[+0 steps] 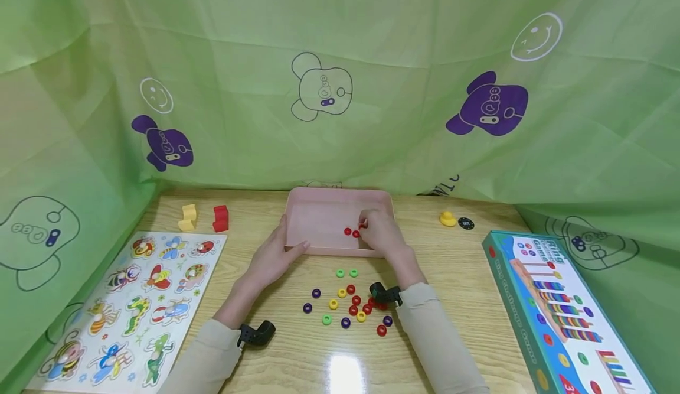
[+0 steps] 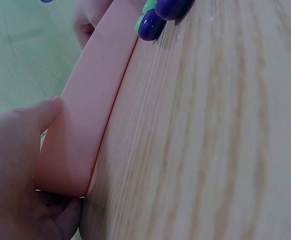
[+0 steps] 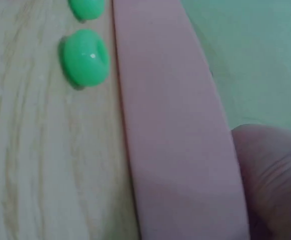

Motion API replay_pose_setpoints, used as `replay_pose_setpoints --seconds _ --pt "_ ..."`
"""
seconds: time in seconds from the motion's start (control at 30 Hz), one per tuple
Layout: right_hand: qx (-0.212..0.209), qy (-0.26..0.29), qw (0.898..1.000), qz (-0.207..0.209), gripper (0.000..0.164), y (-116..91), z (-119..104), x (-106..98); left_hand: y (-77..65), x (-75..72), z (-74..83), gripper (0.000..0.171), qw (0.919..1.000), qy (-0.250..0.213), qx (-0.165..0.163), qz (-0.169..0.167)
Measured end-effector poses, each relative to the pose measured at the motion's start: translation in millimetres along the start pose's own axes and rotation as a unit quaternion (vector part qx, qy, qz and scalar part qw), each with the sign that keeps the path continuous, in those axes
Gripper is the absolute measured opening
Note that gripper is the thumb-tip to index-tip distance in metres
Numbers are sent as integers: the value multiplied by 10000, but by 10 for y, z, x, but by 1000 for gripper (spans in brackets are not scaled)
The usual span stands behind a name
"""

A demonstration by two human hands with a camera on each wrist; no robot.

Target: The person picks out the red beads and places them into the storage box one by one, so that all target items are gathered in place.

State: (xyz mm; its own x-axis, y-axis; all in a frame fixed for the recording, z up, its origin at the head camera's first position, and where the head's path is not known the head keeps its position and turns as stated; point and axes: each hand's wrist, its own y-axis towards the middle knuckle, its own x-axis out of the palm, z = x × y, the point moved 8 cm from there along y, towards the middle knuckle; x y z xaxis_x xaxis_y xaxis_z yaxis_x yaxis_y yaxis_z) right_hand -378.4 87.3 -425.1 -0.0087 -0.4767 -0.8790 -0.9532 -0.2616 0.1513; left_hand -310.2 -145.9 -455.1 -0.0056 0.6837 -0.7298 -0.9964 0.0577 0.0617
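Right grip (image 1: 379,231): fingers curled down inside pink tray (image 1: 319,220), toward its right end. Red ring (image 1: 363,225) at the fingertips; pinched or merely touched, cannot tell. Two loose red rings (image 1: 347,231) lie on the tray floor, just left of these fingertips. Left grip (image 1: 271,258): closed round the tray's near left corner, thumb at the near rim. Tray rests on bench (image 1: 441,282). Outside its near wall: two green rings (image 1: 340,273) closest; yellow rings (image 1: 333,304), purple rings (image 1: 307,308) and further red ones scattered nearer the person. Far left: puzzle board (image 1: 127,305). Far right: game box (image 1: 563,317).
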Motion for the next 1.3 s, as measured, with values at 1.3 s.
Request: replay_pose_setpoints --seconds 1.3 --pt "-1923 -448 9656 -1692 8 -1141 -710 -6 -7 -11 3 94 10000 37 -3 -27"
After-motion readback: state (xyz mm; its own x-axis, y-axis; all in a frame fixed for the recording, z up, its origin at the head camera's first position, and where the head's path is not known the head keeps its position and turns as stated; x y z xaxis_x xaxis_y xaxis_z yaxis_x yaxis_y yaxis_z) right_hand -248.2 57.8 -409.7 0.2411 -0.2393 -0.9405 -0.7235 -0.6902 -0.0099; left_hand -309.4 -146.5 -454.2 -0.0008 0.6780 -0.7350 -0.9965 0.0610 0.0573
